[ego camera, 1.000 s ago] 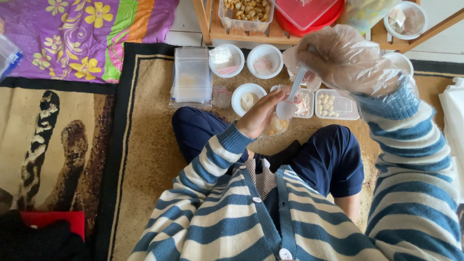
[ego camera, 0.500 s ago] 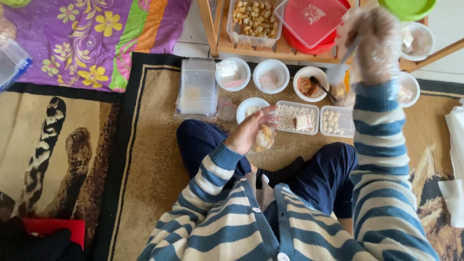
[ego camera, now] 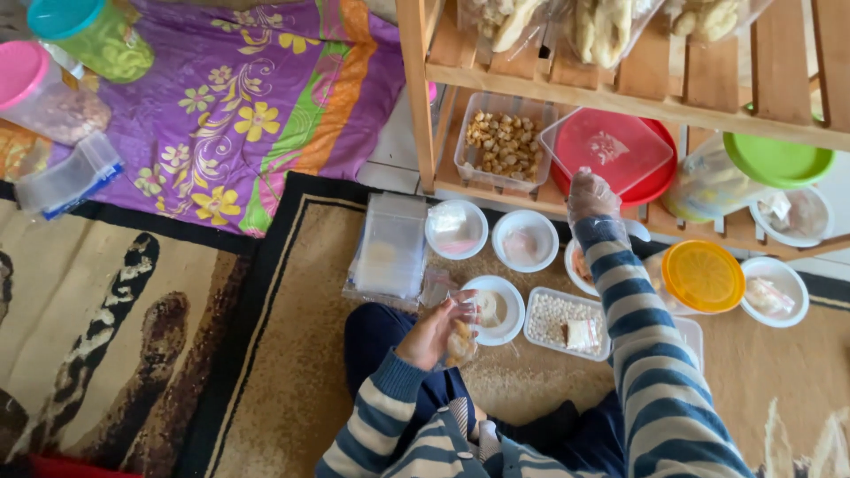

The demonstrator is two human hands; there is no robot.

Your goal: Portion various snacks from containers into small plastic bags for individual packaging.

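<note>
Reaching forward, the gloved right hand [ego camera: 591,196] now sits at the red-lidded container [ego camera: 607,149] on the low shelf [ego camera: 531,190], having left the bowls; whether its fingers hold anything I cannot tell. Left-hand fingers [ego camera: 453,310] stay closed around the small filled bag [ego camera: 459,341] above the lap, beside a white bowl [ego camera: 496,310].
</note>
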